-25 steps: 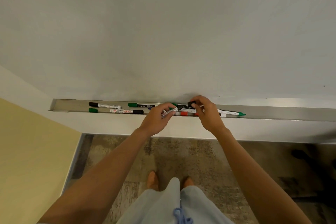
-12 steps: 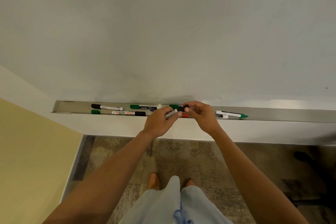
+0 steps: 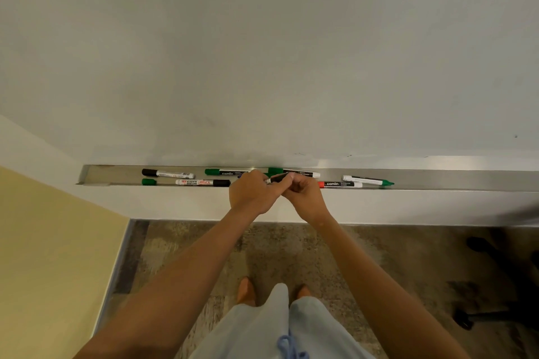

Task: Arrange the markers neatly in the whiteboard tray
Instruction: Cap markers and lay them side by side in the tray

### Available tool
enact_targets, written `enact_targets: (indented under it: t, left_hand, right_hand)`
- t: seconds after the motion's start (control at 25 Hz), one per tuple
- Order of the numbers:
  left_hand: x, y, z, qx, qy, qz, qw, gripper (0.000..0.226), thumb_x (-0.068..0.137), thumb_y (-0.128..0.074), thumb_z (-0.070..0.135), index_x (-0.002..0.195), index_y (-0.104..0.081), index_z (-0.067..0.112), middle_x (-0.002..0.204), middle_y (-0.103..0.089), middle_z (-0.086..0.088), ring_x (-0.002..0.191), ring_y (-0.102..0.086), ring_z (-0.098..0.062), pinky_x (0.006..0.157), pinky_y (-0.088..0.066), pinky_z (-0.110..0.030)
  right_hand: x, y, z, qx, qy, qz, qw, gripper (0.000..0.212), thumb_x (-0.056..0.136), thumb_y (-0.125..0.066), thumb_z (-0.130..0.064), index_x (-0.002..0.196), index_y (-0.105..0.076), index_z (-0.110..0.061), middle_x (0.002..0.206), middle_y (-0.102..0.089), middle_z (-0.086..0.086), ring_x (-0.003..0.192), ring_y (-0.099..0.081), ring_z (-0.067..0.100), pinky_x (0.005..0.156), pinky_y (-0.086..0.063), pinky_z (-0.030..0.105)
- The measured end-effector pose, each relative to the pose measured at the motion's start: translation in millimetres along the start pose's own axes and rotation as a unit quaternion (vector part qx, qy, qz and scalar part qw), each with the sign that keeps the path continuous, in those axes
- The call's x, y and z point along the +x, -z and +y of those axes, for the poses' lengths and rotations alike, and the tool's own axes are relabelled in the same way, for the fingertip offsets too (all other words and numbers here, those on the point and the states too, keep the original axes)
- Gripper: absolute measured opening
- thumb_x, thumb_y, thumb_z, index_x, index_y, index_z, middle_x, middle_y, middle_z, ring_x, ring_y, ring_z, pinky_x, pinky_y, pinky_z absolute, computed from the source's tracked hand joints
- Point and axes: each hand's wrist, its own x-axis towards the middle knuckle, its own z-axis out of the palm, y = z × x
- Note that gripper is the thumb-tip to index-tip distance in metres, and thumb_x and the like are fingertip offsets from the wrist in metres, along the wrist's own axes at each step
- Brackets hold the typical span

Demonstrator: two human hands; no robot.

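Note:
A long metal whiteboard tray [image 3: 452, 179] runs across the view and holds several markers. My left hand [image 3: 251, 194] and my right hand [image 3: 304, 194] meet in front of its middle, both gripping one black-capped marker [image 3: 278, 178] just above the tray's front edge. At the left lie a black-capped marker [image 3: 167, 174], a white marker with a black cap [image 3: 202, 183] and a loose green cap [image 3: 149, 182]. Two green markers [image 3: 223, 172] lie at the back behind my hands. To the right lie a red marker [image 3: 339, 184] and a green marker [image 3: 368, 180], tilted.
The whiteboard [image 3: 262, 52] fills the upper view. A yellow wall [image 3: 43, 256] stands at the left. Below are patterned floor, my legs and feet, and a dark chair base [image 3: 495, 300] at the right.
My hands drew back from the tray's rear toward its front edge and closed together on the black-capped marker. The red marker to the right is now uncovered.

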Motion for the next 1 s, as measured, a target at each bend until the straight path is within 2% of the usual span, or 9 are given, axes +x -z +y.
enact_targets:
  t: [0.12, 0.24, 0.36, 0.52, 0.64, 0.72, 0.8, 0.92, 1.0]
  left_hand:
    - [-2, -3, -3, 0.070, -0.040, 0.037, 0.996, 0.074, 0.066, -0.036, 0.089, 0.039, -0.040, 0.020, 0.034, -0.037, 0.008, 0.034, -0.040, -0.005, 0.042, -0.022, -0.019]
    - [1, -6, -11, 0.108, -0.053, 0.031, 0.992, 0.073, 0.067, -0.034, 0.088, 0.041, -0.045, 0.020, 0.037, -0.041, 0.007, 0.036, -0.042, -0.006, 0.042, -0.024, -0.019]
    - [1, -11, -13, 0.125, -0.069, 0.021, 0.990, 0.071, 0.068, -0.037, 0.085, 0.040, -0.042, 0.020, 0.035, -0.039, 0.007, 0.034, -0.042, -0.007, 0.040, -0.024, -0.018]
    - [-3, -21, -1, 0.068, -0.107, -0.006, 0.992, 0.071, 0.073, -0.034, 0.086, 0.053, -0.060, 0.023, 0.042, -0.050, 0.010, 0.040, -0.049, -0.003, 0.040, -0.032, -0.018]
    - [-3, -23, 9, 0.005, -0.142, -0.038, 0.989, 0.059, 0.078, -0.032, 0.086, 0.066, -0.056, 0.032, 0.055, -0.055, 0.015, 0.051, -0.053, -0.001, 0.046, -0.034, -0.019]
    - [-1, -24, 12, -0.033, -0.150, -0.040, 0.987, 0.050, 0.085, -0.034, 0.078, 0.081, -0.056, 0.033, 0.074, -0.060, 0.014, 0.065, -0.055, -0.003, 0.055, -0.042, -0.023]
    - [3, -26, 8, -0.043, -0.152, -0.009, 0.987, 0.044, 0.093, -0.041, 0.062, 0.103, -0.058, 0.023, 0.097, -0.061, 0.007, 0.085, -0.056, -0.010, 0.071, -0.048, -0.029]
    - [12, -28, -2, -0.008, -0.155, 0.026, 0.987, 0.025, 0.093, -0.056, 0.034, 0.109, -0.057, 0.015, 0.104, -0.060, 0.000, 0.094, -0.056, -0.016, 0.077, -0.049, -0.033]
    - [15, -32, -4, 0.015, -0.161, 0.010, 0.987, 0.020, 0.090, -0.060, 0.025, 0.107, -0.060, 0.013, 0.104, -0.060, -0.001, 0.096, -0.056, -0.019, 0.081, -0.049, -0.036]
  right_hand:
    - [-8, 4, 4, -0.042, -0.014, -0.002, 0.999, 0.023, 0.083, -0.070, -0.001, 0.104, -0.071, -0.009, 0.098, -0.075, 0.005, 0.092, -0.071, 0.020, 0.084, -0.057, 0.031]
    - [-17, 10, 9, -0.060, -0.025, 0.001, 0.998, 0.021, 0.082, -0.073, -0.006, 0.103, -0.068, -0.008, 0.093, -0.074, 0.009, 0.084, -0.071, 0.026, 0.081, -0.058, 0.039]
    - [-23, 8, 12, -0.035, -0.029, -0.008, 0.999, 0.026, 0.084, -0.071, -0.005, 0.110, -0.065, -0.008, 0.100, -0.073, 0.010, 0.091, -0.071, 0.026, 0.085, -0.057, 0.039]
    - [-22, 8, 10, -0.016, -0.024, 0.016, 0.999, 0.023, 0.088, -0.065, -0.004, 0.111, -0.066, -0.006, 0.102, -0.072, 0.009, 0.096, -0.069, 0.022, 0.087, -0.056, 0.038]
    - [-20, 26, 4, -0.028, -0.014, 0.046, 0.998, 0.015, 0.091, -0.064, -0.010, 0.105, -0.067, -0.007, 0.095, -0.071, 0.009, 0.089, -0.068, 0.022, 0.080, -0.057, 0.033]
    - [-21, 51, 0, -0.036, -0.017, 0.090, 0.995, 0.015, 0.090, -0.066, -0.019, 0.103, -0.067, -0.012, 0.092, -0.072, 0.006, 0.085, -0.068, 0.020, 0.077, -0.055, 0.029]
    - [-24, 84, -1, -0.044, -0.019, 0.154, 0.987, 0.017, 0.089, -0.066, -0.025, 0.104, -0.067, -0.016, 0.092, -0.072, 0.002, 0.087, -0.069, 0.016, 0.077, -0.055, 0.025]
    - [-29, 132, 3, -0.127, -0.020, 0.232, 0.964, 0.018, 0.089, -0.067, -0.031, 0.104, -0.067, -0.022, 0.094, -0.071, -0.005, 0.089, -0.066, 0.010, 0.076, -0.054, 0.020]
    - [-32, 155, 7, -0.201, -0.013, 0.233, 0.951, 0.016, 0.088, -0.068, -0.032, 0.101, -0.067, -0.024, 0.093, -0.070, -0.009, 0.087, -0.064, 0.001, 0.073, -0.050, 0.011]
